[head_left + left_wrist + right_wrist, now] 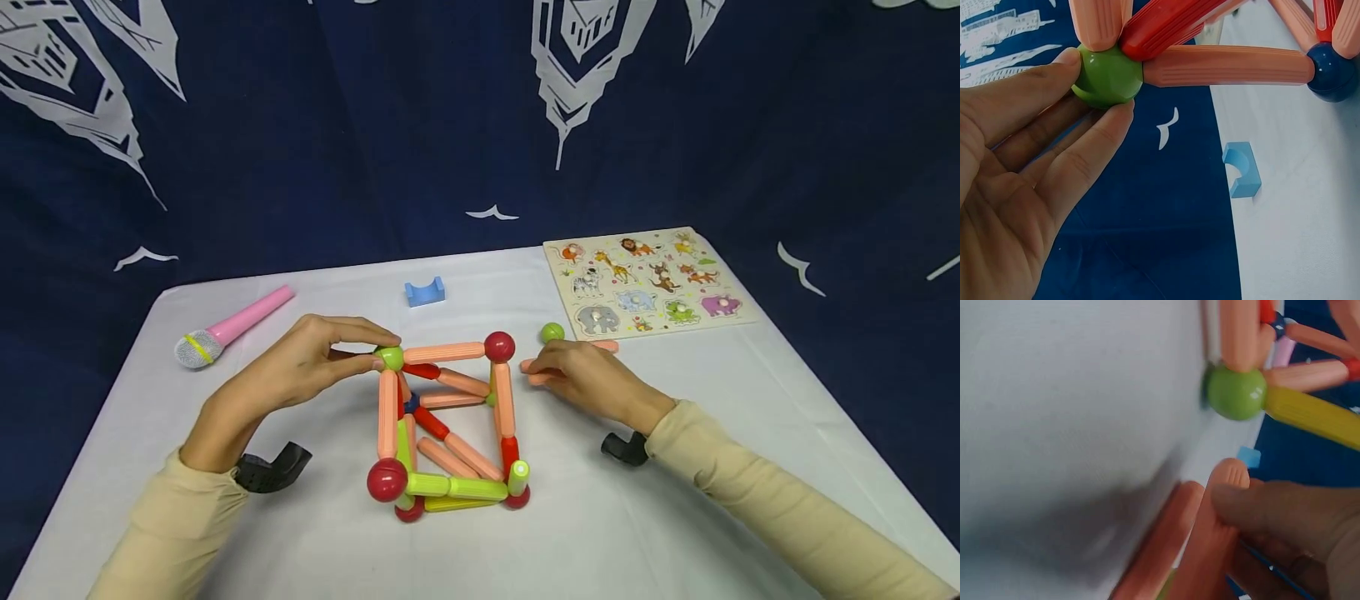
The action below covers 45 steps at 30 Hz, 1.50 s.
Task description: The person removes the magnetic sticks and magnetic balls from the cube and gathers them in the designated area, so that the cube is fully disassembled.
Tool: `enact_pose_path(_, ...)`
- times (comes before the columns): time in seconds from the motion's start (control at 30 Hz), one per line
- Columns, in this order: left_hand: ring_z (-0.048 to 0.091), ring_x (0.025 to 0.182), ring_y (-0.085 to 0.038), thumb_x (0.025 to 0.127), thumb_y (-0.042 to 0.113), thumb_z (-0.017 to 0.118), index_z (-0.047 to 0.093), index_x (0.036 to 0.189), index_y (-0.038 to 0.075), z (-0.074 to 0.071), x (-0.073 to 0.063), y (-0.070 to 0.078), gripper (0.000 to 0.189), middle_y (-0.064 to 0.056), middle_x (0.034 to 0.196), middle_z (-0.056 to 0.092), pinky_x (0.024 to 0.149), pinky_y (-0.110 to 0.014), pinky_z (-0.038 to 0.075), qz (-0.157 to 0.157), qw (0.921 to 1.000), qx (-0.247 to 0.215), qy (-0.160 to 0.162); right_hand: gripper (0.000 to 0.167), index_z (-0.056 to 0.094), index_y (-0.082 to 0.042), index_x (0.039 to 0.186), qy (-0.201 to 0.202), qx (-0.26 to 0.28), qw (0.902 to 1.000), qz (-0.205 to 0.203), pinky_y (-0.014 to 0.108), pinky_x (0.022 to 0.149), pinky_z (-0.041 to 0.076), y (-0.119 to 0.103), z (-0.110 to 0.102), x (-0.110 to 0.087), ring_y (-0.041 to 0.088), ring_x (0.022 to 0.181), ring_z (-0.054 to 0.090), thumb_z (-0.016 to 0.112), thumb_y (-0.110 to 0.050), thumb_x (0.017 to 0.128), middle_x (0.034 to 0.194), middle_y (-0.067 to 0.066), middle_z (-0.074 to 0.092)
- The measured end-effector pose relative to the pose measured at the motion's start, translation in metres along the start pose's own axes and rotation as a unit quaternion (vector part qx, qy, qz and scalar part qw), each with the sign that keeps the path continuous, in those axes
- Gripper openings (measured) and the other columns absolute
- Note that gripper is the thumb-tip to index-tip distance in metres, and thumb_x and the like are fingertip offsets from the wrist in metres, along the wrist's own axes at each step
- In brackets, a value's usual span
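Note:
A magnetic stick-and-ball frame (444,353) of salmon, red, green and yellow rods stands on the table, with red, green and blue balls at its joints. At its upper left corner, my left hand (318,358) pinches a green ball (1109,76) between thumb and fingers. Salmon rods and a red rod meet at that ball. Right of the frame, my right hand (592,379) pinches a salmon rod (1207,537) under the thumb. A second salmon rod (1163,540) lies alongside it, and the hand partly covers both in the head view.
A loose green ball (552,332) sits behind my right hand. An animal peg puzzle board (705,325) lies at the back right. A blue curved block (425,292) stands behind the frame, and a pink toy microphone (243,319) lies at the left.

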<state>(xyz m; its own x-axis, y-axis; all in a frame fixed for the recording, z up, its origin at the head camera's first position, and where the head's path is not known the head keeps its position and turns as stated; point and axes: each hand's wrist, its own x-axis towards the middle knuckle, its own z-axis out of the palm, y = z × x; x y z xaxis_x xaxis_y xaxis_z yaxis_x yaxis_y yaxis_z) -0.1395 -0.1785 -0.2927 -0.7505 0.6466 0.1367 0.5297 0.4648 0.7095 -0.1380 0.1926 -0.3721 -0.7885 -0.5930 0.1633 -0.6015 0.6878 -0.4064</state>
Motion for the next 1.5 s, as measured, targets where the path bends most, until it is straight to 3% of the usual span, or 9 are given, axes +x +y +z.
enact_pose_path(0.23, 0.063, 0.11, -0.019, 0.091, 0.008, 0.071, 0.073, 0.117, 0.009, 0.0, 0.0, -0.001, 0.027, -0.001, 0.114, 0.07, 0.089, -0.041, 0.054, -0.005, 1.0, 0.001, 0.0, 0.02, 0.077, -0.006, 0.102, 0.032, -0.06, 0.9975, -0.02, 0.028, 0.075, 0.056, 0.004, 0.022, 0.005, 0.011, 0.081, 0.065, 0.08, -0.012, 0.083, 0.092, 0.0, 0.068)
enact_pose_path(0.43, 0.063, 0.112, -0.02, 0.09, 0.008, 0.071, 0.073, 0.117, 0.01, 0.0, 0.001, -0.002, 0.027, -0.001, 0.115, 0.07, 0.09, -0.043, 0.054, -0.014, 0.9999, 0.0, 0.0, 0.022, 0.076, -0.008, 0.105, 0.057, -0.075, 0.9954, -0.015, 0.032, 0.078, 0.054, 0.002, 0.021, 0.003, 0.013, 0.083, 0.062, 0.079, -0.011, 0.084, 0.093, -0.001, 0.07)
enact_pose_path(0.57, 0.062, 0.113, -0.02, 0.09, 0.009, 0.071, 0.073, 0.118, 0.01, 0.0, 0.0, -0.003, 0.027, -0.001, 0.115, 0.07, 0.09, -0.042, 0.054, -0.019, 0.9998, -0.003, -0.006, 0.028, 0.075, -0.008, 0.11, 0.03, -0.026, 0.9989, 0.025, 0.038, 0.09, 0.053, -0.019, 0.006, -0.008, 0.018, 0.102, 0.064, 0.078, -0.006, 0.083, 0.106, 0.0, 0.072)
enact_pose_path(0.7, 0.062, 0.112, -0.02, 0.091, 0.009, 0.071, 0.073, 0.117, 0.009, 0.0, -0.001, -0.003, 0.027, -0.001, 0.115, 0.07, 0.089, -0.042, 0.054, -0.017, 0.9998, -0.001, -0.004, 0.03, 0.075, -0.01, 0.111, -0.016, 0.073, 0.9951, 0.065, 0.042, 0.088, 0.054, -0.042, -0.011, -0.023, 0.018, 0.107, 0.065, 0.077, -0.002, 0.082, 0.109, 0.0, 0.072)
enact_pose_path(0.83, 0.062, 0.112, -0.02, 0.091, 0.009, 0.071, 0.073, 0.118, 0.009, -0.001, 0.0, -0.003, 0.027, -0.001, 0.115, 0.07, 0.089, -0.042, 0.054, -0.013, 0.9999, 0.0, -0.001, 0.031, 0.076, -0.016, 0.11, -0.071, 0.202, 0.9729, 0.087, 0.037, 0.081, 0.055, -0.052, -0.013, -0.038, 0.013, 0.096, 0.067, 0.077, -0.003, 0.082, 0.103, -0.004, 0.073)
enact_pose_path(0.97, 0.063, 0.112, -0.02, 0.091, 0.008, 0.07, 0.072, 0.118, 0.008, -0.001, 0.002, -0.003, 0.027, -0.002, 0.115, 0.07, 0.089, -0.041, 0.054, -0.009, 0.9999, 0.0, -0.006, 0.034, 0.075, -0.021, 0.112, -0.104, 0.284, 0.9494, 0.087, 0.031, 0.077, 0.054, -0.057, 0.0, -0.051, 0.014, 0.089, 0.066, 0.078, -0.006, 0.082, 0.101, -0.01, 0.073)
enact_pose_path(1.07, 0.063, 0.112, -0.021, 0.091, 0.007, 0.07, 0.072, 0.118, 0.007, -0.001, 0.003, -0.003, 0.027, -0.002, 0.115, 0.07, 0.088, -0.041, 0.055, -0.008, 0.9999, -0.002, -0.006, 0.032, 0.076, -0.023, 0.11, -0.094, 0.302, 0.9466, 0.065, 0.028, 0.073, 0.054, -0.059, 0.013, -0.057, 0.014, 0.084, 0.063, 0.08, -0.01, 0.081, 0.098, -0.014, 0.072)
enact_pose_path(1.27, 0.062, 0.112, -0.02, 0.091, 0.008, 0.07, 0.073, 0.117, 0.008, 0.0, 0.004, -0.003, 0.027, -0.002, 0.115, 0.07, 0.088, -0.042, 0.055, -0.015, 0.9999, -0.003, -0.004, 0.024, 0.077, -0.022, 0.102, -0.045, 0.287, 0.9569, 0.002, 0.028, 0.066, 0.054, -0.061, 0.03, -0.06, 0.012, 0.077, 0.063, 0.082, -0.014, 0.08, 0.093, -0.016, 0.071)
enact_pose_path(1.5, 0.062, 0.111, -0.02, 0.09, 0.007, 0.071, 0.073, 0.117, 0.01, -0.001, 0.002, -0.002, 0.027, -0.001, 0.115, 0.07, 0.086, -0.04, 0.055, -0.018, 0.9998, 0.002, -0.001, 0.02, 0.076, -0.024, 0.101, -0.033, 0.275, 0.9607, -0.022, 0.027, 0.064, 0.053, -0.061, 0.036, -0.06, 0.012, 0.076, 0.062, 0.081, -0.018, 0.082, 0.093, -0.018, 0.069)
